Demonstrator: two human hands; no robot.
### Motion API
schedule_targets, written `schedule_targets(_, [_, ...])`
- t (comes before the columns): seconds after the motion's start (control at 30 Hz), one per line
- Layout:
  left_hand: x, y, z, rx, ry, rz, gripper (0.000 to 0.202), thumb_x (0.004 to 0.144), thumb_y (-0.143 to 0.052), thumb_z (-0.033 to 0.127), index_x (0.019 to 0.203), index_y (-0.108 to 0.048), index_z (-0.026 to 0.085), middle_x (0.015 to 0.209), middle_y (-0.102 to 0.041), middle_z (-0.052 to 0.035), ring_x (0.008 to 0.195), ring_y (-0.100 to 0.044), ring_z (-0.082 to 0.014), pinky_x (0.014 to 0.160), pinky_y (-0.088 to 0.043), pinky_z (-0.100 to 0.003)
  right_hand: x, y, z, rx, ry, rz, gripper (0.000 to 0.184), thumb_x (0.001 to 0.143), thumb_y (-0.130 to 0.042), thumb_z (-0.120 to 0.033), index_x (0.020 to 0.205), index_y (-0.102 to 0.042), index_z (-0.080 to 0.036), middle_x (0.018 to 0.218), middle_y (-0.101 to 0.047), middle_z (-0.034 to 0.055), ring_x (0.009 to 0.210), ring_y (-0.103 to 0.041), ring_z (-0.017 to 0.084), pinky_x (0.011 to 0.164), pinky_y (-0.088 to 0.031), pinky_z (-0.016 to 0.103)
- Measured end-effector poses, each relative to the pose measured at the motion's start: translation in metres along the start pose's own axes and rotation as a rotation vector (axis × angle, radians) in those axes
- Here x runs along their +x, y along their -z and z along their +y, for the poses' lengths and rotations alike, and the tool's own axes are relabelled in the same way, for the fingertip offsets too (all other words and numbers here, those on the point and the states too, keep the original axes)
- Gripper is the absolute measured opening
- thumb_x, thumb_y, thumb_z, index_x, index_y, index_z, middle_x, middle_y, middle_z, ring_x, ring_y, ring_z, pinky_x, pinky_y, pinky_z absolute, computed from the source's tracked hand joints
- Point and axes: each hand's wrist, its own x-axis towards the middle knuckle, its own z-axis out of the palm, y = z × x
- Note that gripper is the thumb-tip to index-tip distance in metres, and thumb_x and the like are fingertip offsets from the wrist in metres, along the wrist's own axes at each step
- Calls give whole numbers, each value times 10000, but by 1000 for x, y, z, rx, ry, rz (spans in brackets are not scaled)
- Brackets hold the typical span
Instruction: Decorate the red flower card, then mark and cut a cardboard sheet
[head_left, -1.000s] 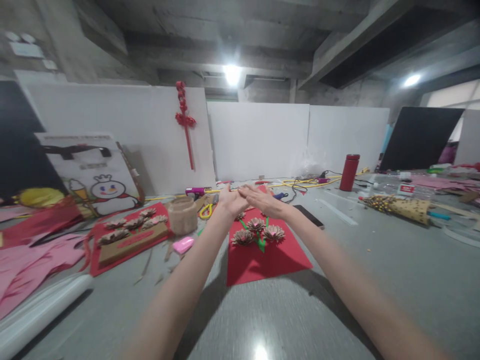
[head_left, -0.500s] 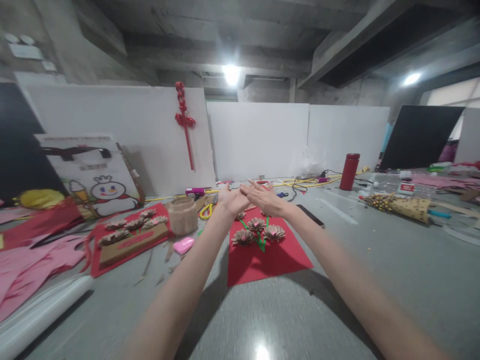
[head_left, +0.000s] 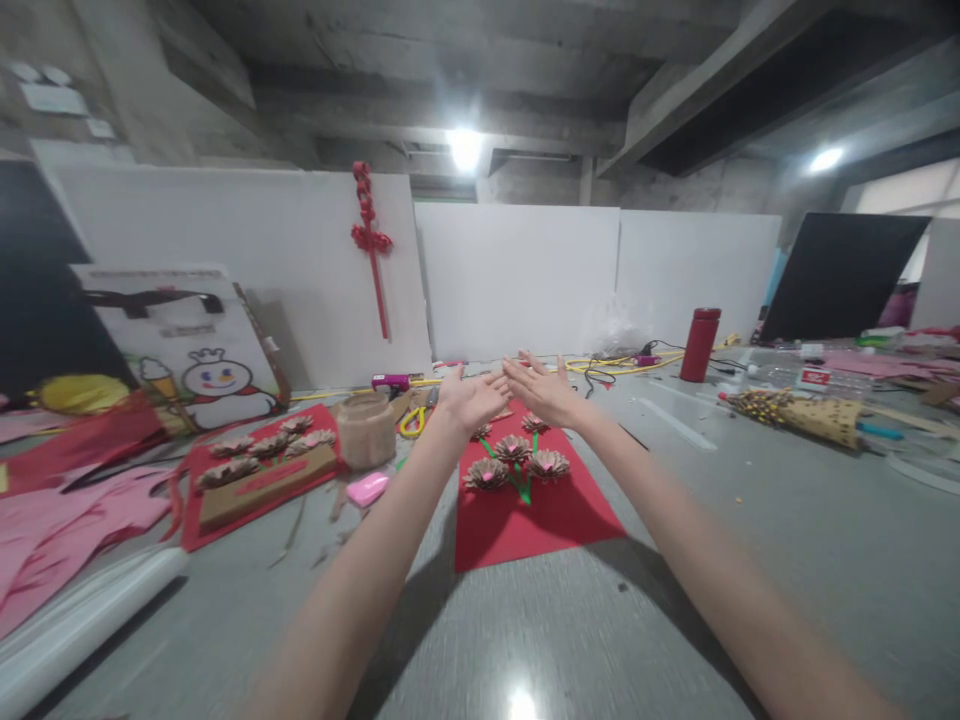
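Note:
Both my arms are stretched out over the grey table. My left hand is open, fingers pointing right, holding nothing. My right hand is open too, fingers spread, a small gap from the left one. Below and just behind the hands lies a red sheet with several brown paper flowers on green stems glued to it.
A brown jar, a pink eraser-like block and yellow scissors lie left of the sheet. A second red card with flowers sits further left. A red flask stands at the back right, a patterned paper cone at the right.
My hands were overlapping with the right over the left; they have drawn apart, and the right hand has shifted right with its fingers spread.

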Motion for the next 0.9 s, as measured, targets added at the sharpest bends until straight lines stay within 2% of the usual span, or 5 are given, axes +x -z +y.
schedule_targets(0.27, [-1, 1, 3, -50, -6, 61, 602, 826, -87, 430, 1110, -350, -31, 969, -519, -228, 753, -573, -229, 599, -479, -358, -2, 6, -12, 356, 187, -160, 459, 836, -111, -472, 1271, -168, -338, 1346, -170, -73, 1248, 14, 180, 901, 179, 537])
schedule_targets(0.43, [2, 6, 7, -93, -25, 92, 513, 834, -107, 402, 1084, -385, 52, 979, -521, -190, 638, -551, -186, 450, -450, -302, 0, 13, -14, 501, 142, -18, 445, 849, -75, -432, 1277, -146, -336, 1348, -173, -63, 1248, -6, 169, 926, 136, 529])
schedule_targets(0.53, [2, 6, 6, -86, -35, 63, 476, 838, -104, 386, 1046, -410, 87, 984, -523, -178, 649, -553, -185, 469, -455, -311, 1, 13, -13, 439, 83, 97, 446, 850, -64, -418, 1280, -144, -328, 1354, -146, -60, 1249, -16, 179, 923, 105, 553])
schedule_targets(0.73, [-1, -1, 0, -28, 34, 81, 546, 836, -86, 410, 1080, -375, 17, 916, -548, -192, 661, -577, -197, 509, -467, -313, 2, -1, -3, 136, 127, -53, 448, 842, -118, -445, 1272, -180, -333, 1337, -196, -75, 1248, -31, 196, 908, 148, 552])
schedule_targets(0.9, [-2, -3, -3, -44, 45, 79, 599, 817, -104, 461, 1108, -362, 5, 975, -532, -225, 774, -576, -245, 573, -469, -358, 0, -2, 2, 124, 54, -93, 467, 844, -89, -441, 1288, -126, -303, 1351, -149, -57, 1248, -5, 193, 907, 147, 550])
